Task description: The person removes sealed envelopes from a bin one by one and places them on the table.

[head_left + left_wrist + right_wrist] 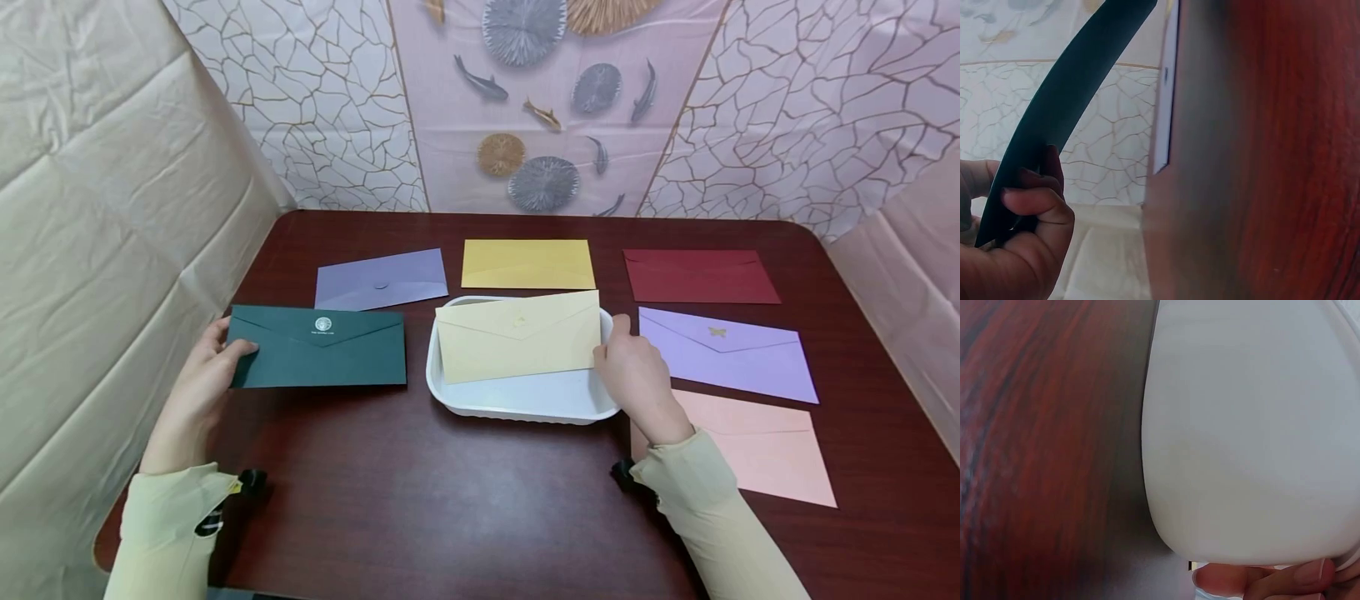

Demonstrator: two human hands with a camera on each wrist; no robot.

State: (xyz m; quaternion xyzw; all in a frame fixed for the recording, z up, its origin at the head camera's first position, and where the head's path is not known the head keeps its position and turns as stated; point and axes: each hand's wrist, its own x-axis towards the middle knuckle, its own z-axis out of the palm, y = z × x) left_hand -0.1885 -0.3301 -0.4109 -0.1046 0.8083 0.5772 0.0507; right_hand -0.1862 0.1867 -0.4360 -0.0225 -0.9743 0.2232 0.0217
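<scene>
My left hand (206,362) holds a dark green envelope (318,350) by its left end, thumb on the near face; the white emblem on its flap faces up. In the left wrist view the envelope bends slightly and stands off the table. A white tray (517,400) has a cream envelope (517,342) lying tilted across it, overlapping the back rim. At the tray's right end my right hand (637,375) grips the rim, close to the envelope's edge. The right wrist view shows fingertips (1310,575) curled at the tray's edge.
Behind lie a blue-violet envelope (382,279), a yellow envelope (527,264) and a red envelope (697,277). On the right are a lilac envelope (727,354) and a pink envelope (772,446), partly covered by my right forearm. The dark wooden table (450,508) ends at patterned cloth walls.
</scene>
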